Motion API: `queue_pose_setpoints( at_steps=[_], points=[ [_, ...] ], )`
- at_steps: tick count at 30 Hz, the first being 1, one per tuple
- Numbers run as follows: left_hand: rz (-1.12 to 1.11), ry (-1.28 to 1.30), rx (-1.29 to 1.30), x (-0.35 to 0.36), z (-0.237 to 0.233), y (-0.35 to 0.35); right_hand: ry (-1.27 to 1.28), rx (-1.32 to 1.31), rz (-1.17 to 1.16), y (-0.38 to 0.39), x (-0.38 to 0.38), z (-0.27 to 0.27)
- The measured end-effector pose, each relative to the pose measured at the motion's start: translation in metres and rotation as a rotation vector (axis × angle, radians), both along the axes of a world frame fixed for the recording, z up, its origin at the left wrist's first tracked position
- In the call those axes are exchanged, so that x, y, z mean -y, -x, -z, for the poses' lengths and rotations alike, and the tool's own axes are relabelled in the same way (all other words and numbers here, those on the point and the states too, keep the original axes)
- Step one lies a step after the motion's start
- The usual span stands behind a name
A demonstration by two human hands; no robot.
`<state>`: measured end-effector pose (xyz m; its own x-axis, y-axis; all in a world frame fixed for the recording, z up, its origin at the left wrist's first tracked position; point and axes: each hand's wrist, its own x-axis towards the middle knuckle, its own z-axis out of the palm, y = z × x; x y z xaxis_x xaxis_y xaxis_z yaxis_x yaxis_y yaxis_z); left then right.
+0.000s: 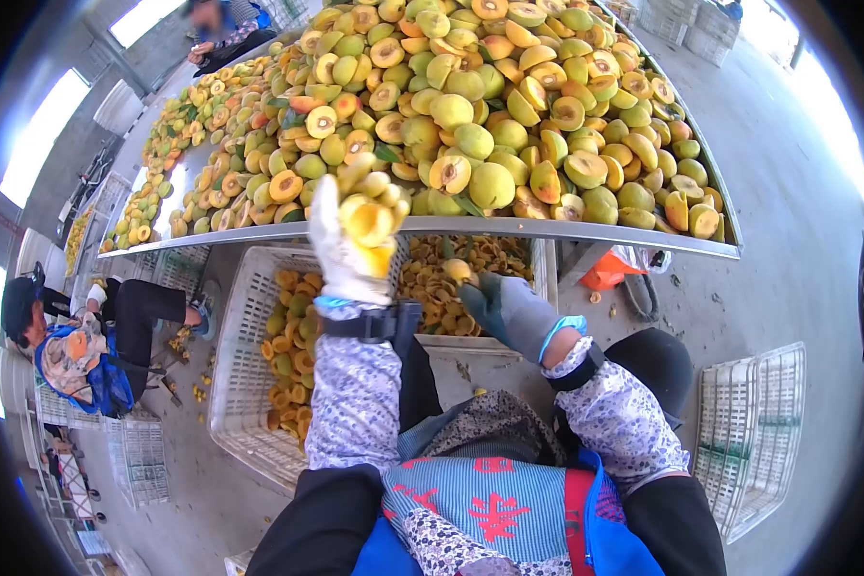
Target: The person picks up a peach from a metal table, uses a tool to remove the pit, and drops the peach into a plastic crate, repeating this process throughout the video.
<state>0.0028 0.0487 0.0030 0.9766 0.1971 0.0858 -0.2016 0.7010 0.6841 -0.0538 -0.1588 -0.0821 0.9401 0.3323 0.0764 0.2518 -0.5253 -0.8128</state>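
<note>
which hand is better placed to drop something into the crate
Likely right: the right hand sits low over the crate, the left hand is up at the table edge gripping fruit.

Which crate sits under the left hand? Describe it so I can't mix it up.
Start at the long metal table piled with halved fruit; white plastic crates stand on the floor below its front edge. The one meant is the crate beneath the left hand, which grips fruit halves. It holds large orange and green halves, whereas its right neighbour holds smaller brownish-orange pieces.
</note>
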Motion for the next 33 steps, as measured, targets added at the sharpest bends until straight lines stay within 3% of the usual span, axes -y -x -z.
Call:
queue_pose_setpoints(
  at_steps=[3,4,5,7,10,13,15,18,23,26,29,31,32,33],
  points=[
    [-0.337,-0.500,-0.187,-0.057,-0.039,0.030,0.180,0.096,0.097,0.003,0.005,-0.024],
    [-0.409,-0.745,-0.287,-0.083,-0.043,0.030,0.203,0.092,0.094,0.002,0.003,-0.032],
    [-0.617,-1.131,-0.335,-0.115,-0.026,0.024,0.176,0.100,0.101,0.000,0.000,-0.032],
    [-0.779,-1.670,-0.323,-0.112,-0.037,0.024,0.132,0.118,0.111,-0.003,-0.006,-0.033],
    [-0.638,-1.781,-0.380,-0.082,-0.032,-0.011,0.073,0.093,0.039,0.001,-0.013,-0.040],
    [-0.327,-2.242,-0.503,-0.068,-0.013,-0.060,0.094,0.067,0.040,0.001,-0.015,-0.039],
    [-0.191,-2.399,-0.442,-0.064,-0.011,-0.076,0.094,0.066,0.045,-0.001,-0.015,-0.038],
    [-0.058,-2.435,-0.513,-0.055,-0.023,-0.089,0.086,0.071,0.022,-0.001,-0.014,-0.036],
    [-0.214,-2.266,-0.472,-0.075,0.000,-0.096,0.043,0.150,0.032,0.001,-0.008,-0.042],
    [-0.439,-1.734,-0.304,-0.071,-0.021,-0.067,-0.069,0.204,0.086,0.000,-0.011,-0.049],
    [-0.019,-0.832,-0.157,-0.043,-0.051,-0.031,-0.259,0.180,0.075,-0.005,-0.018,-0.062],
    [0.399,-0.416,-0.013,-0.032,-0.046,-0.017,-0.437,0.169,0.051,-0.009,-0.023,-0.068],
    [0.455,-0.319,-0.029,-0.019,-0.042,-0.014,-0.470,0.170,0.052,-0.010,-0.025,-0.070],
    [0.345,-0.584,0.125,-0.007,-0.035,-0.011,-0.502,0.168,0.056,-0.011,-0.026,-0.072]
  ],
)
